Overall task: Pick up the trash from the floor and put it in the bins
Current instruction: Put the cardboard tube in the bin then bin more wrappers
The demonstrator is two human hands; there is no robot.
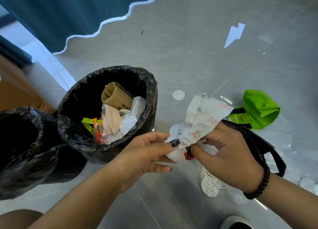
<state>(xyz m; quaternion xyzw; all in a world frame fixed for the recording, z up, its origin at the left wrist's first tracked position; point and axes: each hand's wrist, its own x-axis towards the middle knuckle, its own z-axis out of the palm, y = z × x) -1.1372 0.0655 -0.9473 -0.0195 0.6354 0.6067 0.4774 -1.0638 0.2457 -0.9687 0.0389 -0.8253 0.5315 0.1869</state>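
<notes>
A crumpled white wrapper with red print is held between both hands just right of the bin. My left hand pinches its lower left end with the thumb on top. My right hand grips its lower right part, fingers curled round it. The black-lined bin stands left of the hands and holds cardboard, plastic and foil seals. A second black-lined bin stands at the far left, its inside dark.
On the grey tiled floor lie a green bag, a black strapped item under my right hand, round foil seals, a white disc, clear plastic and a white paper scrap. A blue curtain hangs at the back left.
</notes>
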